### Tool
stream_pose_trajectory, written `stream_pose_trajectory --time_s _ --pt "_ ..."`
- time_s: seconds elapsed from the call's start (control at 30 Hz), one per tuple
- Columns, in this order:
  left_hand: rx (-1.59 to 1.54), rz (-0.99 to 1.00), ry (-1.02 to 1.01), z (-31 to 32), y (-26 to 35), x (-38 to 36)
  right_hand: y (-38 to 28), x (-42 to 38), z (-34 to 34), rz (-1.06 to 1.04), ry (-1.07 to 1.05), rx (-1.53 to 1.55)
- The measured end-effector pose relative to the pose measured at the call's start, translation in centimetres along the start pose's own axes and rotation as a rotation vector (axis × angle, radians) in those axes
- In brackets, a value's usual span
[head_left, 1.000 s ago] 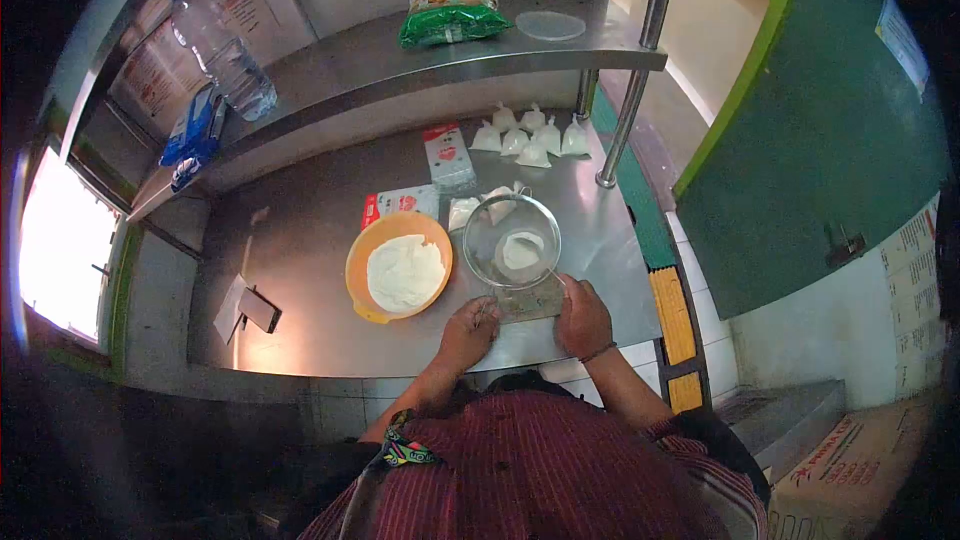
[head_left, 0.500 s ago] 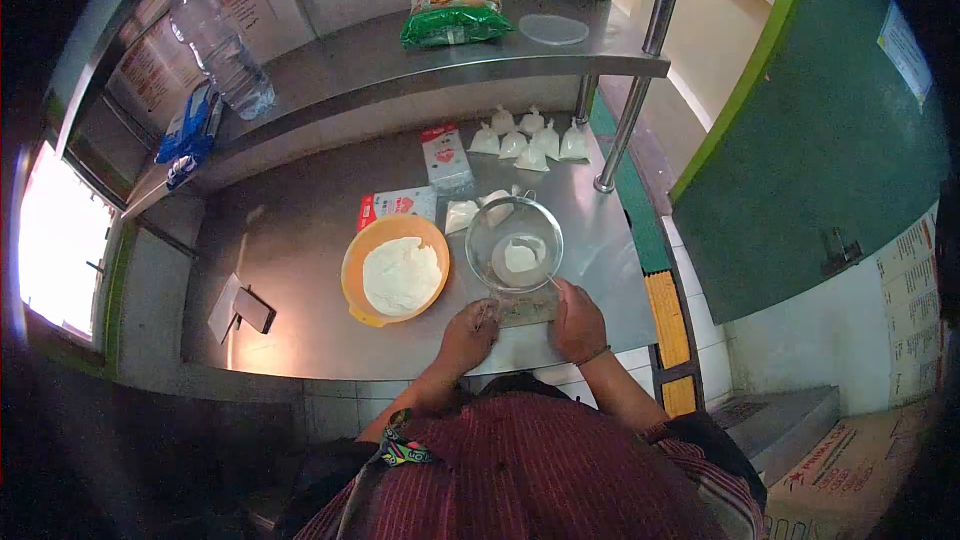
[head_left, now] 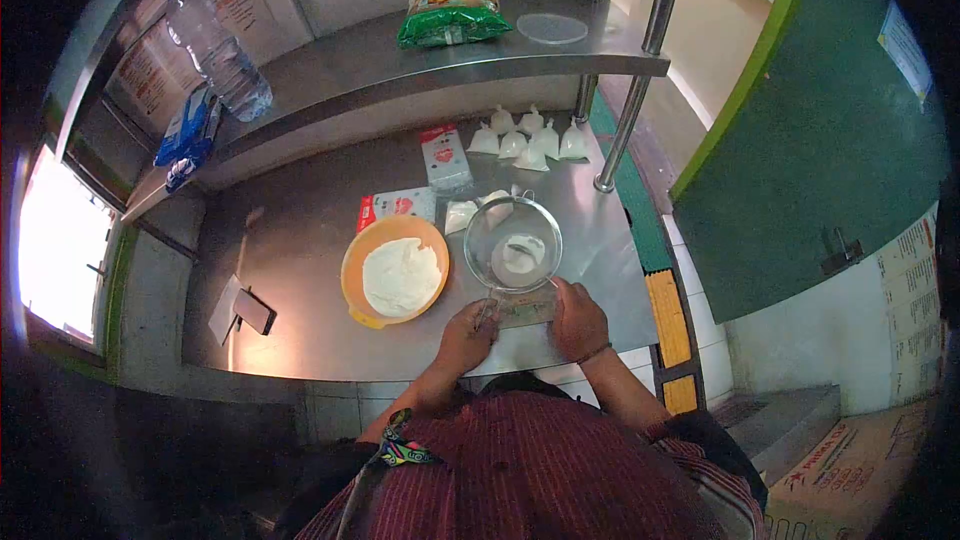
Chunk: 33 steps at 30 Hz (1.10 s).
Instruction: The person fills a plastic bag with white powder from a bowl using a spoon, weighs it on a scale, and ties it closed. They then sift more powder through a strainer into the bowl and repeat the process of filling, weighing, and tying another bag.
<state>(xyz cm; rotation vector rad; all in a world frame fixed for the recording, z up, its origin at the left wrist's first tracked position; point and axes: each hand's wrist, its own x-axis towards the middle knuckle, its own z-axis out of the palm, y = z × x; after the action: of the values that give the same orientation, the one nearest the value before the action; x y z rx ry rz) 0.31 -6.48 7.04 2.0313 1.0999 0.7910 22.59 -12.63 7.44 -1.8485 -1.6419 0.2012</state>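
Note:
A round wire sieve lies in front of me with a small heap of white powder in it. My right hand is closed at the sieve's near right edge, on its handle. My left hand is closed at the near left, fingers curled round something see-through that I cannot make out. A clear, brownish-looking patch shows between both hands, below the sieve. Left of the sieve stands an orange bowl holding a large mound of white powder.
Several tied bags of white powder stand at the back right. Two more bags sit behind the sieve, near two white-and-red packs. A phone on a stand is at left. A metal shelf overhangs the steel table.
The white powder in the sieve has shifted and its bright patch looks smaller. Both hands stay in nearly the same place.

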Motion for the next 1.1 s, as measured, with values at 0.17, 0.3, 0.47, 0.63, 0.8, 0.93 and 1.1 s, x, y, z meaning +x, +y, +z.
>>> stream_pose_trajectory --time_s 0.17,0.3,0.47,0.63,0.8,0.93,1.1 --pt "-0.058 -0.166 -0.049 -0.5 0.5 -0.5 -0.3 1.2 -0.8 0.04 0.044 0.021" --pt "-0.044 -0.08 -0.019 -0.3 -0.1 -1.2 -0.3 1.4 -0.6 0.09 0.013 0.027" --pt "-0.041 -0.106 -0.035 -0.7 0.6 -1.2 -0.5 -0.2 -0.2 -0.002 -0.015 0.047" --pt "-0.134 -0.239 -0.09 0.1 -0.9 -1.5 -0.9 -1.8 0.2 -0.062 -0.015 0.073" --pt "-0.12 -0.225 -0.089 0.3 -1.3 -1.7 -0.3 -1.9 0.4 -0.036 -0.057 0.001" --pt "0.061 -0.06 -0.014 -0.5 0.6 -1.8 -0.1 -0.8 -0.4 -0.029 -0.006 0.002" --pt "-0.082 -0.176 -0.044 -0.7 1.2 -2.0 0.1 0.6 -0.2 0.016 0.09 -0.001"
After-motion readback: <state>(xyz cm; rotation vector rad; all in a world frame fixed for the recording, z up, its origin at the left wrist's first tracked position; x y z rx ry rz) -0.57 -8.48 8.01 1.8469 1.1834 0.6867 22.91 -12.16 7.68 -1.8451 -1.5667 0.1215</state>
